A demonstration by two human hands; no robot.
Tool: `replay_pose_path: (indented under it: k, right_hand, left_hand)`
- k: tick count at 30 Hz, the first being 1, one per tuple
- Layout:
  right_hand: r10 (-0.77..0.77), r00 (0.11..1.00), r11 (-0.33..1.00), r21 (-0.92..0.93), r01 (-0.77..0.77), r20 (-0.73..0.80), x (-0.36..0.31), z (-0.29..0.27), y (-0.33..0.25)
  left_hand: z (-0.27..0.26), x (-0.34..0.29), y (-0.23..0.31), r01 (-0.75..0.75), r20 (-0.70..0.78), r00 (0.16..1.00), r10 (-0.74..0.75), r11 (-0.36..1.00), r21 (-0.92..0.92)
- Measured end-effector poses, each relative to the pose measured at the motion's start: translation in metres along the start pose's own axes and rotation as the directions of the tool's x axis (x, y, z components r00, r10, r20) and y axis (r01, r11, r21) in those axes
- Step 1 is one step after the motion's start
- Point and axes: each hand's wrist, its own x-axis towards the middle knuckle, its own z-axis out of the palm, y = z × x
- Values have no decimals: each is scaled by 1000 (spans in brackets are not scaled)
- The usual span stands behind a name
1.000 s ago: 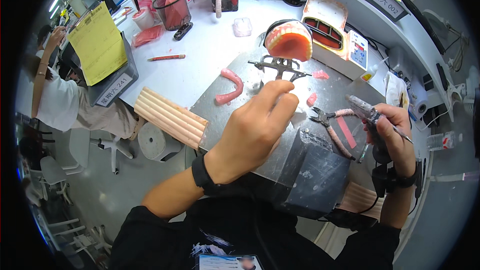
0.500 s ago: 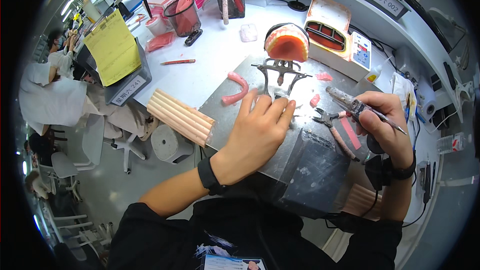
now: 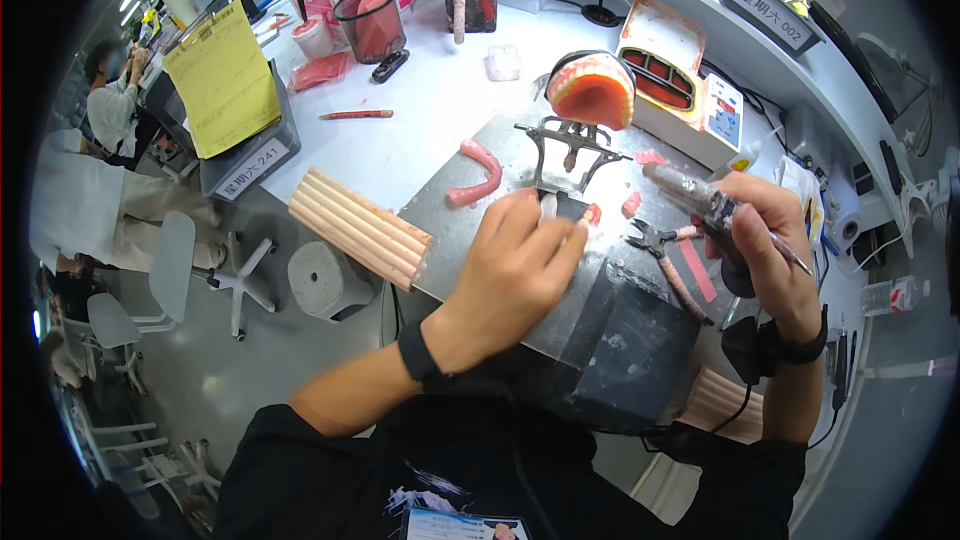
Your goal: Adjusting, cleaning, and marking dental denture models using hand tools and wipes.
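We saw the left hand [image 3: 515, 270] blurred at the fingers, so we could not tell what they pinched; they also covered the lower end of the dental articulator [image 3: 571, 152]. The right hand [image 3: 768, 240] hid the middle of a grey-stained hand tool [image 3: 690, 190], whose broad end looked smeared. The bottom edge cut through an identity badge [image 3: 432, 523], and the top edge cropped the pens in a mesh pen cup [image 3: 472, 12]. A distant co-worker [image 3: 115, 120] was too small for us to read their handiwork.
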Motion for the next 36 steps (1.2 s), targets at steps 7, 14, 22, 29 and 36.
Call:
replay_pose_path:
  k: [7,14,22,29,36]
  right_hand:
    - [-30,987,988,-142,53,159,22,33,-15]
    - [43,976,976,-217,5,214,40,42,-25]
    - [112,977,971,-230,-69,181,30,24,-29]
    - [4,991,999,-47,-10,-134,13,-11,-8]
    - [-52,987,998,-30,48,-151,5,-23,-5]
  left_hand:
    - [-56,-73,-15,50,-67,996,-66,975,-214]
    - [-76,-83,-42,283,-126,943,-308,941,-186]
    - [-77,-49,-58,419,-40,896,-442,873,-250]
    - [-34,-2,-43,150,214,972,-93,951,-272]
    - [-33,-29,-23,165,291,951,-102,966,-199]
